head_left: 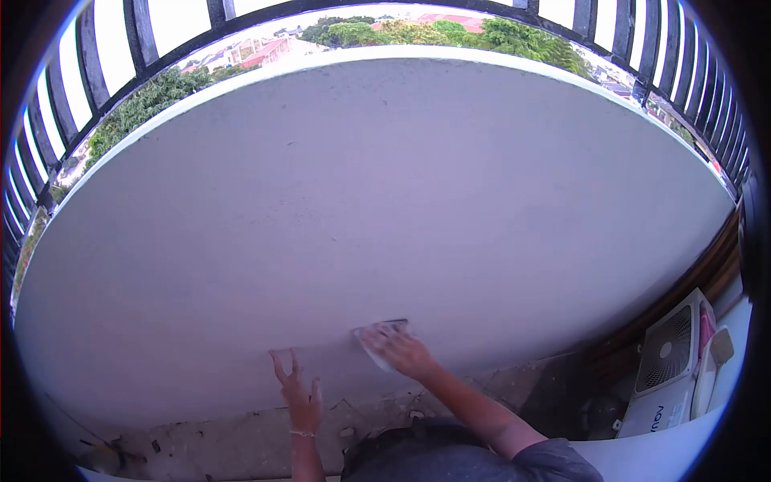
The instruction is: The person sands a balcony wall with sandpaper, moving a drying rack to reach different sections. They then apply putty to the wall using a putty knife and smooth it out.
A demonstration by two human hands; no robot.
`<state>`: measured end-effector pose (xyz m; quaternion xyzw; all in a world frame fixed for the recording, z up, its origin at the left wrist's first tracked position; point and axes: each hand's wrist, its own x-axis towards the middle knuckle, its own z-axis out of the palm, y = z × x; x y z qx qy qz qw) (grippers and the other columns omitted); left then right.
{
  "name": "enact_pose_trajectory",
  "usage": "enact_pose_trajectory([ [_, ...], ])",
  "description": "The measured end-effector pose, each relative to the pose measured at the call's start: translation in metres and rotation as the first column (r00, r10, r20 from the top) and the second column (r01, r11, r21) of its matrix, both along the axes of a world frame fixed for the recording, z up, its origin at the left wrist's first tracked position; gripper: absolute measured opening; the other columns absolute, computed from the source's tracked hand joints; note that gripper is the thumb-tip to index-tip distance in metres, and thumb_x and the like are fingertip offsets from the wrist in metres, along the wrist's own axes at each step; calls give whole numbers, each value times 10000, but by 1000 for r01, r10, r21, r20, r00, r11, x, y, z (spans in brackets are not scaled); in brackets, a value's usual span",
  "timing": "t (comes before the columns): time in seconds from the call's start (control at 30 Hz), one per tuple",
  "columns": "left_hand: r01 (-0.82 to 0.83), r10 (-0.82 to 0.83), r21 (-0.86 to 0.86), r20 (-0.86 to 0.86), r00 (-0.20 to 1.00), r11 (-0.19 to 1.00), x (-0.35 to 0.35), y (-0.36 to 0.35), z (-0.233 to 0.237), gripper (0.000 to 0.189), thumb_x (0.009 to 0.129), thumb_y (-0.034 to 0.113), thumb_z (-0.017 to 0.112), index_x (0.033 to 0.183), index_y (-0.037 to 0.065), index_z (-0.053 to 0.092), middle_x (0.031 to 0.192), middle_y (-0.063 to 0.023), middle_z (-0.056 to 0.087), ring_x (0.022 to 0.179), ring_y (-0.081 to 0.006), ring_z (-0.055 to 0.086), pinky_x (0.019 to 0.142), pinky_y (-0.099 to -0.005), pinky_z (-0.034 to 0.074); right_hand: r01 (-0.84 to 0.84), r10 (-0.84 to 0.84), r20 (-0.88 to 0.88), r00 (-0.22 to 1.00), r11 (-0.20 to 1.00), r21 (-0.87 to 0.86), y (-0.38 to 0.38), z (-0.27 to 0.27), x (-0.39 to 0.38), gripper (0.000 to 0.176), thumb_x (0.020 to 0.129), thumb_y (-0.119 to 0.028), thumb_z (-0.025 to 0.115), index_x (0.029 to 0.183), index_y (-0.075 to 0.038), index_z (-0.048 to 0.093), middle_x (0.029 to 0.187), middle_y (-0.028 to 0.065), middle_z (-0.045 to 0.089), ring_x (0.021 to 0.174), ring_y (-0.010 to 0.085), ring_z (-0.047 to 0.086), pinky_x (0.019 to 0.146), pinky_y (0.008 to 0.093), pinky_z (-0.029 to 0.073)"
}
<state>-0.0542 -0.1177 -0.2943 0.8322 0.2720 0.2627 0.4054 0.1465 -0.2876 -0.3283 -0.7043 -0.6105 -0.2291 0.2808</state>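
Note:
A pale wall curves across most of the head view. Low on it, my right hand presses a sheet of sandpaper against the surface. The sheet has a whitish back, and a dark edge shows past my fingers. My left hand is to the left of it, fingers spread and fingertips right at the wall, with nothing in it. A light band circles my left wrist. Whitish dust shows on my fingers.
Black railings rise above the wall's top edge, with trees and roofs beyond. At the right stands an air conditioner unit. The dirty floor has bits of debris. Dark items lie at the lower left.

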Motion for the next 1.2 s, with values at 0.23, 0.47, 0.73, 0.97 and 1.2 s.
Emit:
enact_pose_trajectory([
  [0.23, 257, -117, 286, -428, 896, 923, -62, 36, -47, 433, 902, 173, 573, 1334, 151, 551, 1337, -69, 573, 1179, -241, 569, 1041, -482, 312, 704, -520, -506, 688, 311, 638, -110, 112, 55, 381, 1016, -70, 452, 1361, 85, 503, 1415, 186, 529, 1348, 316, 466, 1147, 431, 314],
  [0.47, 504, -409, 191, -381, 829, 843, -83, 20, -54, 377, 937, 211, 545, 1311, 177, 562, 1205, -99, 629, 1133, -300, 589, 962, -512, 380, 918, -29, -919, 393, 70, 390, -188, 78, 57, 303, 967, -51, 563, 1236, 85, 596, 1135, 135, 657, 1006, 192, 623, 888, 312, 483],
  [0.73, 815, -609, -48, -691, 390, 577, -165, 36, -38, 387, 922, 223, 547, 1307, 191, 560, 1157, -81, 645, 1096, -281, 615, 903, -489, 437, 386, -452, -379, 808, 891, -239, -110, 49, -43, 495, 759, -27, 684, 1247, -82, 627, 1243, 76, 650, 1095, 262, 614, 959, 386, 474],
  [0.97, 886, -654, 383, -605, 455, 261, -80, 77, 49, 398, 874, 183, 577, 1271, 168, 586, 1136, -45, 651, 1032, -247, 623, 893, -420, 449, -341, 381, -4, 925, 823, -454, -9, 125, -53, 516, 818, -154, 627, 1314, -53, 527, 1384, 106, 564, 1162, 262, 599, 966, 381, 479],
  [1.2, 745, -406, 615, -631, 661, 259, -132, 143, 195, 390, 793, 147, 655, 1183, 157, 655, 1038, -3, 673, 947, -180, 629, 845, -372, 449, 68, 73, 213, 974, 807, -587, -67, 223, -50, 460, 818, -165, 622, 1257, -54, 540, 1396, 98, 556, 1150, 267, 609, 942, 402, 494],
])
